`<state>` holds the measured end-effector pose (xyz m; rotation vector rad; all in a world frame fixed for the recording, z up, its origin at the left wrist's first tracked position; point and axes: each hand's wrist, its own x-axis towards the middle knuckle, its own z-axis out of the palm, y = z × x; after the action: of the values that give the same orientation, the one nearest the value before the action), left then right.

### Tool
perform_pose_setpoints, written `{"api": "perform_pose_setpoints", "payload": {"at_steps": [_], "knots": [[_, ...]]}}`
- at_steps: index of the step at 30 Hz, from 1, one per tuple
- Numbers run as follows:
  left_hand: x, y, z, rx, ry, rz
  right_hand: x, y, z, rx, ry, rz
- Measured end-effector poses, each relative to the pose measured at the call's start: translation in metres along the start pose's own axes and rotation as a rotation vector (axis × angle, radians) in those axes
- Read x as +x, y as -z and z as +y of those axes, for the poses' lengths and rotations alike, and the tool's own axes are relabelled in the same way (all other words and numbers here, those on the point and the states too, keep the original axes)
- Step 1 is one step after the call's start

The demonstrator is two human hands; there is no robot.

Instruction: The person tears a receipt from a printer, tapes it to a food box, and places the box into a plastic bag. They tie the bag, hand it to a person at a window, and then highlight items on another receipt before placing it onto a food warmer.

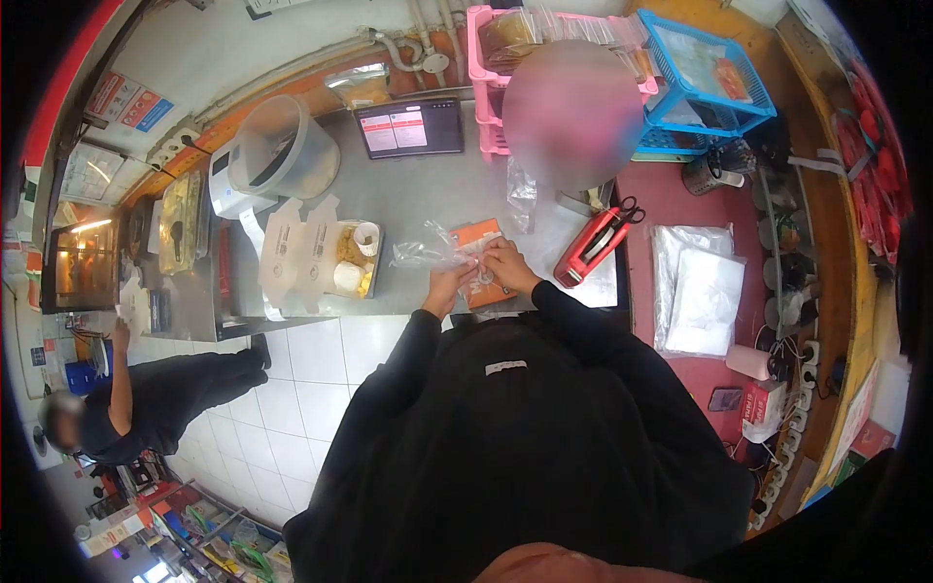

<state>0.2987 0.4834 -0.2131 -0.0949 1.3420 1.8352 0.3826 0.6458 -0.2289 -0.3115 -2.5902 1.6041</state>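
Observation:
My left hand [447, 288] is closed in a pinch on a crumpled clear plastic bag [420, 251], which spreads out to its left. Close beside it, my right hand [511, 267] also has its fingers pinched together, apparently on the edge of the same plastic. Both hands are over an orange printed packet [479, 236] with white lettering, lying on the metal counter [389, 199]. Left of my hands stands an open cardboard meal box [296, 248] with food and white cups inside. A red tape dispenser [590, 248] sits to the right, with black-handled scissors [627, 211] by it.
At the back are a tablet [408, 128], a clear tub [292, 146], pink baskets [486, 73] and a blue basket [695, 83]. Packs of plastic bags [705, 296] lie on the red surface at right. A person in dark clothes [165, 403] stands at the far left.

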Motion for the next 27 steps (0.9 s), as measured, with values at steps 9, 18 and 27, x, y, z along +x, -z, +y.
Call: {"api": "perform_pose_setpoints", "payload": {"at_steps": [9,18,27], "knots": [[0.005,0.011,-0.014,0.326,-0.206,-0.017,0.007,0.004,-0.018,0.072,-0.007,0.249],[-0.002,-0.019,-0.012,0.153,-0.190,0.125,0.009,0.023,-0.024,0.736,-0.269,0.034],[-0.005,-0.032,-0.024,-0.003,-0.251,0.209,-0.008,0.056,0.012,0.600,-0.252,-0.078]]}}
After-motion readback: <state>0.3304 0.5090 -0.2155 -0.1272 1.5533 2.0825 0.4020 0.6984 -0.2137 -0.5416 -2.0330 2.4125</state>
